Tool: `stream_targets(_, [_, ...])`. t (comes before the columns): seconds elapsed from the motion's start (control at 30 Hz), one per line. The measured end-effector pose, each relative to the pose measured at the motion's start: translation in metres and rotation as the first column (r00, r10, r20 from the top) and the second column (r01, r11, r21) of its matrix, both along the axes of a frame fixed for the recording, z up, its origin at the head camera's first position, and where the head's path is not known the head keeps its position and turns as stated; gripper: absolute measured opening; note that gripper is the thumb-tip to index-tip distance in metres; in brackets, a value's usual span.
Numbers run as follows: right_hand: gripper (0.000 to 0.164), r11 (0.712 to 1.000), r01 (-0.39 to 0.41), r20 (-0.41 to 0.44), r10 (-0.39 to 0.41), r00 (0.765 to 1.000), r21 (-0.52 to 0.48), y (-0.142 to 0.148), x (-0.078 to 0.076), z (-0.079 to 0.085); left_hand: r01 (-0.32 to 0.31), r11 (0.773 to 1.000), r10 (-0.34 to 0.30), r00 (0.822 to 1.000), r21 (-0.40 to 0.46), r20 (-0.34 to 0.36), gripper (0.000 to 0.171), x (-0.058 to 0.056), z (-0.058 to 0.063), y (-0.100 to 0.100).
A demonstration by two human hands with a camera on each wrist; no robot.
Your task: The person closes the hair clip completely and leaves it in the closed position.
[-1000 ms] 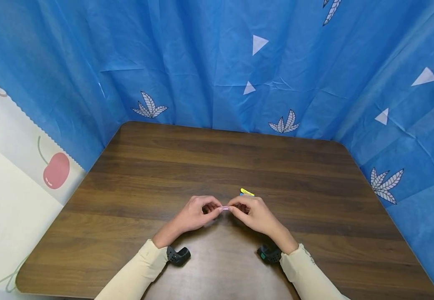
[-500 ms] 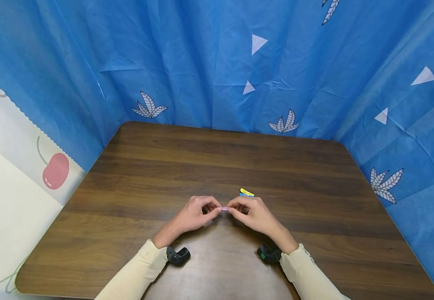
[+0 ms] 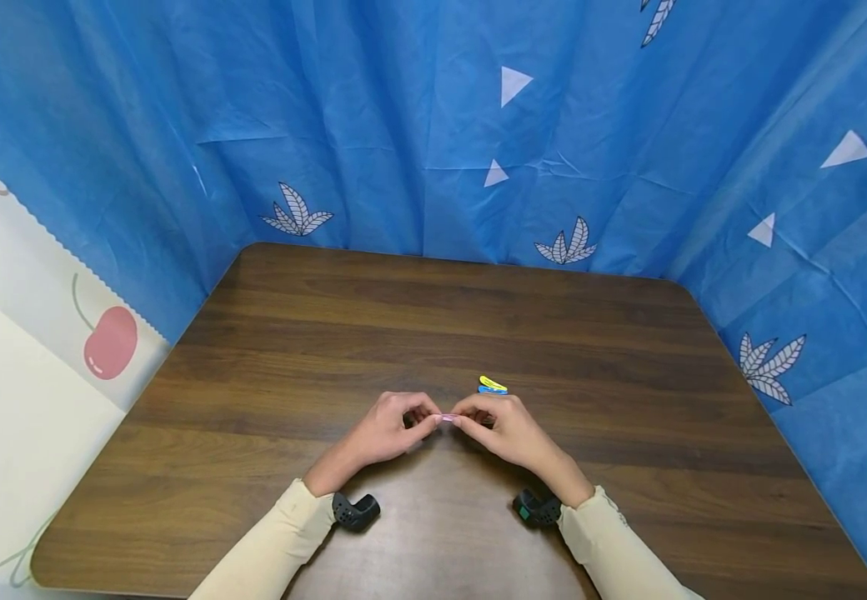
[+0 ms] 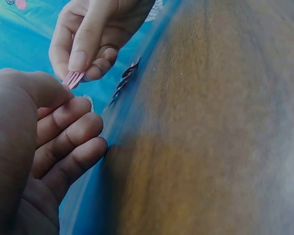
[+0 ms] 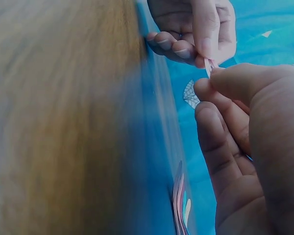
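Note:
Between my two hands is a small pink snap hair clip (image 3: 449, 417), held just above the table. My left hand (image 3: 396, 425) pinches one end between thumb and index finger. The other end is pinched by my right hand (image 3: 507, 427) in the same way. In the left wrist view, slim parallel strips of the pink clip (image 4: 73, 79) show between the fingertips. The other fingers of both hands curve loosely. Just beyond the right hand, a yellow hair clip (image 3: 493, 382) and a blue hair clip (image 3: 492, 389) lie close together on the table.
The brown wooden table (image 3: 313, 350) has rounded corners. A blue curtain (image 3: 418, 125) hangs along its back and right side, with a pale cloth (image 3: 36, 367) at the left. Several stacked clips (image 5: 179, 205) appear at the table surface in the right wrist view.
Both hands stay nearly in place, still pinching the pink hair clip. The clip's strips looked more bowed half a second ago, and the right hand has shifted very slightly left.

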State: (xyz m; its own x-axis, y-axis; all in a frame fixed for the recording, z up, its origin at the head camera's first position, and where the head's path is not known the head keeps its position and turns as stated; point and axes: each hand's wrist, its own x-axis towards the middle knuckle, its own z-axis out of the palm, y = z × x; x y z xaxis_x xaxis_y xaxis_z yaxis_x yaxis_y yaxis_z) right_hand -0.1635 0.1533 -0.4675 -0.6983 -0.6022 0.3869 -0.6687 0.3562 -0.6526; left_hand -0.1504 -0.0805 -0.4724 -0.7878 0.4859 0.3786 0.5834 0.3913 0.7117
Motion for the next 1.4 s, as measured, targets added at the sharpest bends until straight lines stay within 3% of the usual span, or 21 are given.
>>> stream_targets(0.87, [0.008, 0.999, 0.031, -0.003, -0.031, 1.000, 0.025, -0.0031, 0.0017, 0.0031, 0.020, 1.000, -0.020, 1.000, 0.000, 0.002, 0.009, -0.0003, -0.0003, 0.0003])
stream_targets(1.23, [0.007, 0.999, 0.036, -0.024, -0.036, 0.999, 0.003, -0.0042, 0.0028, 0.0009, 0.046, 0.999, -0.045, 0.994, -0.007, 0.095, 0.015, 0.0011, 0.0005, 0.0000])
stream_targets(1.4, [0.007, 0.999, 0.036, -0.012, -0.036, 0.999, 0.002, -0.0055, 0.0030, 0.0007, 0.056, 0.998, -0.055, 0.995, -0.007, 0.088, 0.016, 0.0018, 0.0013, -0.0004])
